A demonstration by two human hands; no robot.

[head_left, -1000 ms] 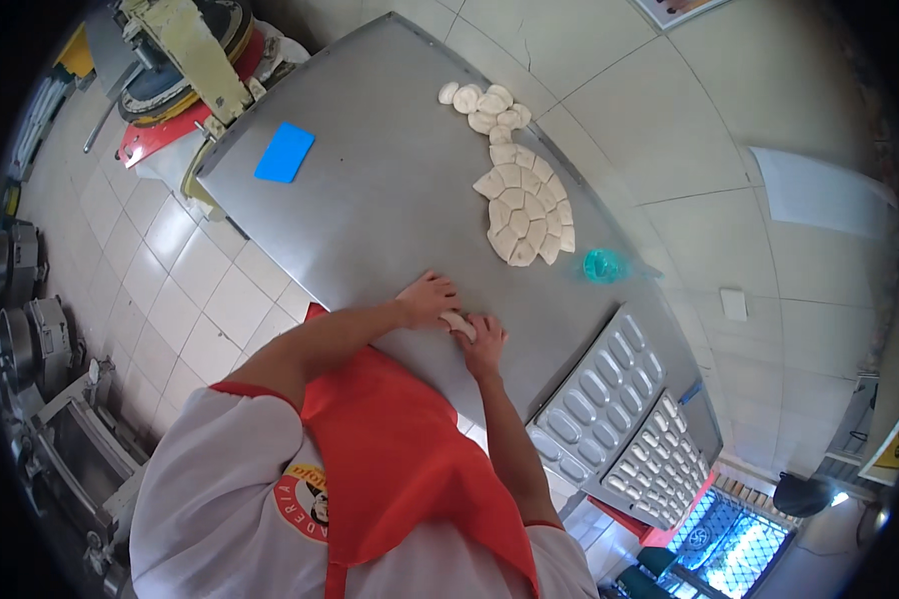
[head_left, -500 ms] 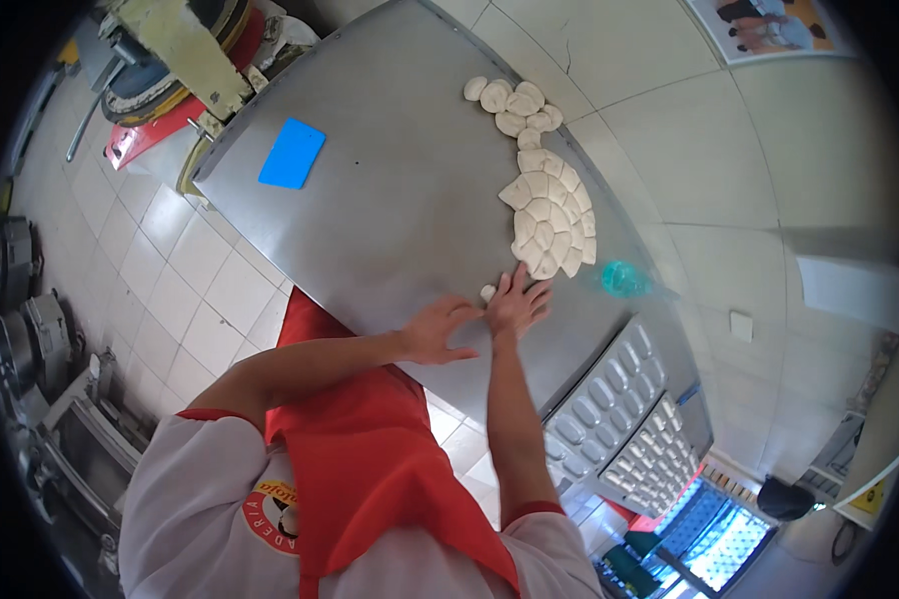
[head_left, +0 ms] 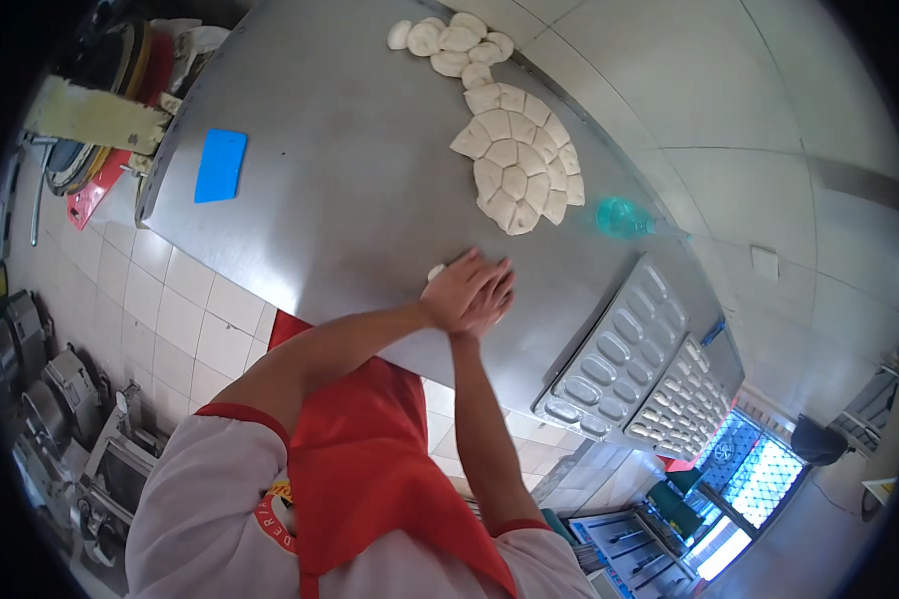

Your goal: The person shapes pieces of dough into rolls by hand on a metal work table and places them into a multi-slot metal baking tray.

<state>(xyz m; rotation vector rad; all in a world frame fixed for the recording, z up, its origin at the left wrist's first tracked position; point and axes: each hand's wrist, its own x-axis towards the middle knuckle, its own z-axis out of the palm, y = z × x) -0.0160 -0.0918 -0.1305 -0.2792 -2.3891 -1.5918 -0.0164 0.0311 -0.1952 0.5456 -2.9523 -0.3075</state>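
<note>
My left hand (head_left: pixel 455 291) lies flat across my right hand (head_left: pixel 492 298), fingers stretched out, over the steel table. The right hand is palm down beneath it, its fingers extended and partly covered. A small pale piece of dough (head_left: pixel 436 272) shows at the left hand's outer edge; whatever is under the palms is hidden. Beyond the hands sits a large flat slab of dough (head_left: pixel 524 165) cut into many-sided pieces, apart from my fingers. Several rounded dough pieces (head_left: pixel 458 40) adjoin its far end.
A blue flat scraper (head_left: pixel 221 166) lies on the steel table (head_left: pixel 340 160) at left. To the right are a green translucent bottle (head_left: pixel 622 218), an oval-moulded metal tray (head_left: pixel 624 349) and another tray with dough pieces (head_left: pixel 681 396). Yellowed machinery (head_left: pixel 100 115) stands at the far left corner.
My left hand has moved right and come to rest over my right hand, which has drawn back from the dough slab. The view has shifted, so the table's things sit elsewhere in the picture.
</note>
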